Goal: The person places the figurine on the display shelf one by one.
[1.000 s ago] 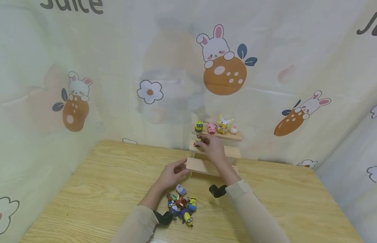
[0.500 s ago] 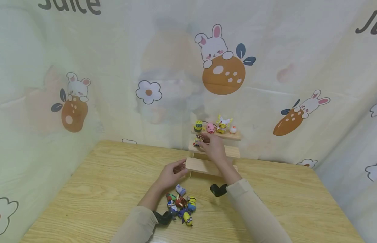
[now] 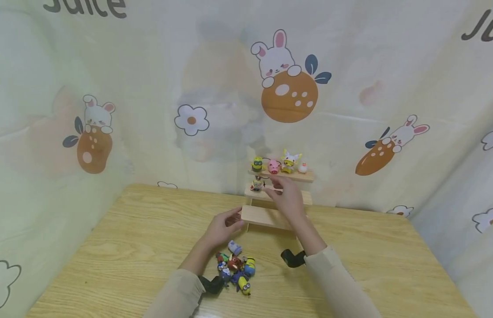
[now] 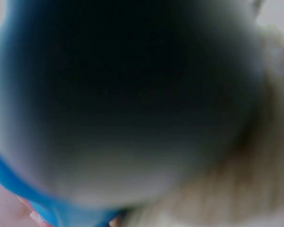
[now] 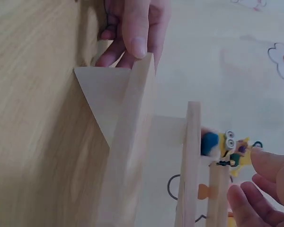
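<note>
A three-tier wooden display stand [image 3: 266,216] stands at the back of the table. My left hand [image 3: 223,227] grips the left end of its lowest step, the thumb against the board's edge in the right wrist view. On the left of the middle step stands a minion figurine [image 3: 256,183], upright, with goggles and blue at its base [image 5: 209,144]. My right hand [image 3: 287,196] hovers just right of that figurine, thumb and fingers apart, holding nothing. A dark blurred shape [image 4: 128,94] fills most of the left wrist view and hides the left hand's work.
On the top step stand a green-and-yellow figurine [image 3: 257,164], a pink pig [image 3: 274,166], a white-and-yellow eared figurine [image 3: 289,161] and a small white one [image 3: 302,167]. Several figurines, including a yellow minion [image 3: 244,285], lie heaped in front of the left forearm. A patterned curtain [image 3: 214,163] hangs behind.
My right hand has let go of the minion figurine and drawn back to the right. The figurine stays on the middle step. My left hand keeps its place on the stand.
</note>
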Action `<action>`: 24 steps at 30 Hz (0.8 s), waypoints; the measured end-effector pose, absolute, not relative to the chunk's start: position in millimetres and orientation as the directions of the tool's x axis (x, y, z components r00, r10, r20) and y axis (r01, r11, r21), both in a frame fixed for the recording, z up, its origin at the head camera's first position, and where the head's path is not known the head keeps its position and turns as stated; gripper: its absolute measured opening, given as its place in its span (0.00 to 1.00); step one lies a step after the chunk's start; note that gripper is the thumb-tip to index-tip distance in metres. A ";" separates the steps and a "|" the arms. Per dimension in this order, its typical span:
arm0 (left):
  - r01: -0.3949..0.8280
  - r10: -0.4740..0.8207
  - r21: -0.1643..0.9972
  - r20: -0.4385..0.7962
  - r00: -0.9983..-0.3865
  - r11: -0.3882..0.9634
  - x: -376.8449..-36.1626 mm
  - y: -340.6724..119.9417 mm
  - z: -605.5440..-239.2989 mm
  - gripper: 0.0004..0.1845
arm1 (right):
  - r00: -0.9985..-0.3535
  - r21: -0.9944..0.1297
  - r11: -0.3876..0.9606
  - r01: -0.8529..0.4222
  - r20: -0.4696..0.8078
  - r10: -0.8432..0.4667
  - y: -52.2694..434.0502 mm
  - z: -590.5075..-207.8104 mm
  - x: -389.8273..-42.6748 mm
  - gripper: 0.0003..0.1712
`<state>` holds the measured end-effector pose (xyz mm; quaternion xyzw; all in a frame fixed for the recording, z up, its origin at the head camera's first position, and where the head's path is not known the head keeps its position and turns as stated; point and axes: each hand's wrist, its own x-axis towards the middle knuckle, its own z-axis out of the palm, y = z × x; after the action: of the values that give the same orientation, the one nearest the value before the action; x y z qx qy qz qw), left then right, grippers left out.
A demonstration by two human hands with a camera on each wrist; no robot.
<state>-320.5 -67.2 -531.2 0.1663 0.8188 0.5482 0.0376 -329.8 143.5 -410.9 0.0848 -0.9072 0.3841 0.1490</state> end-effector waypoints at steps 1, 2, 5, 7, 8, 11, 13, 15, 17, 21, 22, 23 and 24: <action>0.226 0.310 0.910 0.116 -0.944 0.347 -320.6 -67.2 -531.6 0.31 | -0.938 -0.674 0.684 -0.277 0.345 -0.039 144.4 -411.5 -325.3 0.25; 0.223 0.307 0.910 0.114 -0.945 0.350 -320.6 -67.3 -532.1 0.31 | -0.935 -0.679 0.677 -0.284 0.353 -0.038 144.9 -411.8 -320.6 0.24; 0.209 0.297 0.912 0.103 -0.949 0.352 -321.1 -67.4 -534.5 0.31 | -0.934 -0.690 0.663 -0.292 0.356 -0.041 144.3 -414.0 -305.0 0.23; 0.197 0.290 0.915 0.093 -0.952 0.352 -321.2 -67.3 -535.6 0.31 | -0.937 -0.689 0.663 -0.294 0.346 -0.056 142.3 -416.7 -294.1 0.23; 0.193 0.289 0.916 0.090 -0.953 0.353 -321.2 -67.3 -536.0 0.31 | -0.940 -0.687 0.665 -0.291 0.335 -0.065 141.0 -418.6 -288.9 0.23; 0.184 0.288 0.918 0.081 -0.954 0.351 -321.3 -67.6 -536.5 0.32 | -0.948 -0.674 0.678 -0.293 0.296 -0.115 136.2 -428.4 -274.9 0.23; 0.185 0.290 0.918 0.082 -0.954 0.350 -321.0 -68.3 -536.1 0.31 | -0.953 -0.665 0.685 -0.298 0.254 -0.168 132.2 -436.3 -266.9 0.22; 0.184 0.287 0.918 0.081 -0.954 0.350 -321.3 -68.6 -535.7 0.31 | -0.950 -0.655 0.689 -0.312 0.215 -0.226 128.0 -444.9 -260.9 0.20; 0.185 0.284 0.916 0.083 -0.955 0.356 -321.5 -68.6 -535.1 0.31 | -0.944 -0.645 0.692 -0.322 0.169 -0.283 123.6 -451.9 -255.7 0.18; 0.181 0.280 0.916 0.080 -0.957 0.357 -321.0 -67.1 -534.3 0.31 | -0.926 -0.628 0.702 -0.336 0.082 -0.369 114.7 -463.9 -249.8 0.16; 0.181 0.281 0.917 0.080 -0.956 0.355 -320.7 -66.8 -534.1 0.31 | -0.921 -0.620 0.708 -0.339 0.064 -0.385 112.6 -466.2 -248.8 0.16; 0.180 0.282 0.919 0.080 -0.956 0.352 -320.4 -66.4 -534.0 0.31 | -0.917 -0.617 0.710 -0.340 0.049 -0.397 110.6 -468.2 -247.8 0.16; 0.183 0.285 0.920 0.082 -0.955 0.347 -320.1 -66.2 -534.1 0.31 | -0.913 -0.610 0.715 -0.342 0.036 -0.406 108.6 -469.5 -247.0 0.16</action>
<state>-320.1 -66.2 -534.1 0.1427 0.8194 0.5533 0.0461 -247.0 108.6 -469.5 0.2022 -0.9246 0.3188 -0.0501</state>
